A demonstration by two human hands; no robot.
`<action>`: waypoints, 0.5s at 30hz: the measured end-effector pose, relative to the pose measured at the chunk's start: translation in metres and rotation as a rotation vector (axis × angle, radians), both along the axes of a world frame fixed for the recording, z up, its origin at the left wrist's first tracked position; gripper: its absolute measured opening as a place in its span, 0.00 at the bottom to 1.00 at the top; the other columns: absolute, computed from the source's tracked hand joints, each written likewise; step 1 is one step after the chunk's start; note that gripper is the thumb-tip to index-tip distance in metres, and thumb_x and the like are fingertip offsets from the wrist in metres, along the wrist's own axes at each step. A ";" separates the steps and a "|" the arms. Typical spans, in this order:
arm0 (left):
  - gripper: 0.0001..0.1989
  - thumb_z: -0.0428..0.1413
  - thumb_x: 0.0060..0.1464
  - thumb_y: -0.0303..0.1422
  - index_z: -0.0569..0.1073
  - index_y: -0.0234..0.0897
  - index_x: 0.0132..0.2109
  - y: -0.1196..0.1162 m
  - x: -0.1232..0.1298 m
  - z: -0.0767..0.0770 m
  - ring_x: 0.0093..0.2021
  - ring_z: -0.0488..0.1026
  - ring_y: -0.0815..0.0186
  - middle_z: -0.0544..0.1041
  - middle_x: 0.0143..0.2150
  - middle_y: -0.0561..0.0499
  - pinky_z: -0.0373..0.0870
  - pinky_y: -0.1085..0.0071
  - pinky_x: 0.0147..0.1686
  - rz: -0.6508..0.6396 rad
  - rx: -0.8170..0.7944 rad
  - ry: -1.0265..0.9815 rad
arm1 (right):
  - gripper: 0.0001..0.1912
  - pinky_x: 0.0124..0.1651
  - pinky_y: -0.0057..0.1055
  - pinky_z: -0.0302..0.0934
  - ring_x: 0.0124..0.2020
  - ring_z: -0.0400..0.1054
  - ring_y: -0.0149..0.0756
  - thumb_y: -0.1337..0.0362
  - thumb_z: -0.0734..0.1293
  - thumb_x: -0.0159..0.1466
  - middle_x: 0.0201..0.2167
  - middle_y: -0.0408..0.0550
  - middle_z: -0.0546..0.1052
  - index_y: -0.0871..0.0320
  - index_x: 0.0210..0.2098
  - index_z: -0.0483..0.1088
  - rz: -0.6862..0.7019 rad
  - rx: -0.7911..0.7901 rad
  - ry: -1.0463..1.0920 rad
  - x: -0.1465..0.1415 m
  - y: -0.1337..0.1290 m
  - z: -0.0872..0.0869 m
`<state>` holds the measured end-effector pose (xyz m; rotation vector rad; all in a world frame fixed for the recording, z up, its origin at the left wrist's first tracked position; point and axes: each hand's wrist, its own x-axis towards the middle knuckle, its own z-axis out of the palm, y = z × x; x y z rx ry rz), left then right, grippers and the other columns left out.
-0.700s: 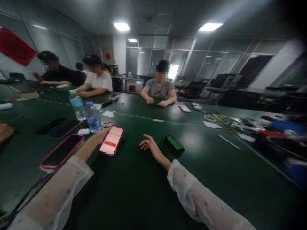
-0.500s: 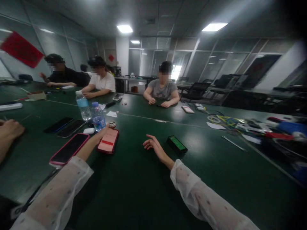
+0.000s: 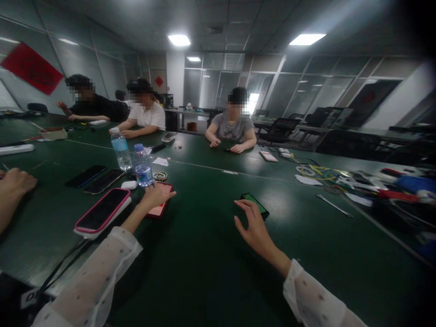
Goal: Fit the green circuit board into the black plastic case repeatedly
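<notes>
My left hand (image 3: pixel 155 196) is over the red-cased phone (image 3: pixel 160 210), covering part of its lit screen; its fingers are spread and hold nothing. Whether it touches the phone I cannot tell. Right of centre, my right hand (image 3: pixel 252 225) is open, thumb apart from the fingers, just in front of a small black device with a green face (image 3: pixel 258 204). Its fingers overlap the near left part of that device. A metal ring (image 3: pixel 160 176) lies behind the red phone, beside a blue-capped bottle (image 3: pixel 143 169).
Left of my left arm lie a pink-rimmed phone (image 3: pixel 103 210), two dark phones and a white case (image 3: pixel 129 185). Another bottle (image 3: pixel 121 151) stands behind. A wrench (image 3: pixel 334 205) and cables (image 3: pixel 320 171) lie right. Several people sit around; another person's hand (image 3: pixel 17 184) rests far left.
My left hand has moved from the red phone's far left edge to above its screen. My right hand has shifted right and nearer to me, now partly over the green-faced device.
</notes>
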<state>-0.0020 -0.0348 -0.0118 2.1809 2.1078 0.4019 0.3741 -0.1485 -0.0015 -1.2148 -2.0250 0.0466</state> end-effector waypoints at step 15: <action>0.51 0.54 0.47 0.49 0.47 0.10 0.64 -0.022 -0.022 0.004 0.56 0.62 0.36 0.63 0.56 0.19 0.59 0.55 0.50 0.112 -0.171 0.286 | 0.27 0.54 0.46 0.62 0.50 0.65 0.49 0.60 0.60 0.63 0.49 0.60 0.64 0.63 0.59 0.56 -0.320 -0.152 -0.056 0.051 0.062 -0.051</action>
